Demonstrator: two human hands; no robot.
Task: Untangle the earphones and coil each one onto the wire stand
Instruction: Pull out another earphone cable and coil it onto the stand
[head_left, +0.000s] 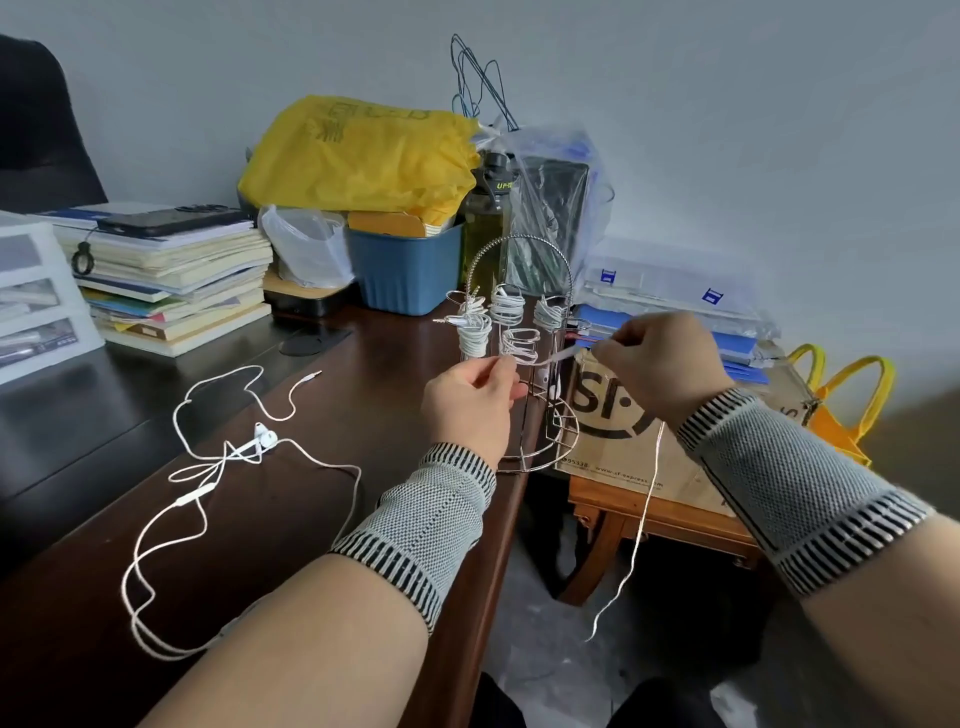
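Between the two hands stands the wire stand (524, 364), at the edge of the dark surface (322, 519), with white cables already coiled on several of its arms. Left hand (467, 410) is raised just in front of the stand, fingers curled, and seems to pinch the coil (519, 347) on the nearest arm; the fingertips are partly hidden, so the exact hold is unclear. Right hand (660, 364) sits to the stand's right, thumb and fingers pinched on a white cable (647, 509) that runs taut from the nearest coil to the fingers, then hangs loose below the wrist, off the surface's edge. Both wrists wear knitted grey bands.

Well to the left of the left hand, a second pair of earphones (260, 441) lies loose on the surface, its cable sprawled in wide loops, buds and plug showing. Beyond the stand sit a blue bin (405, 270) and a yellow bag (363, 150).
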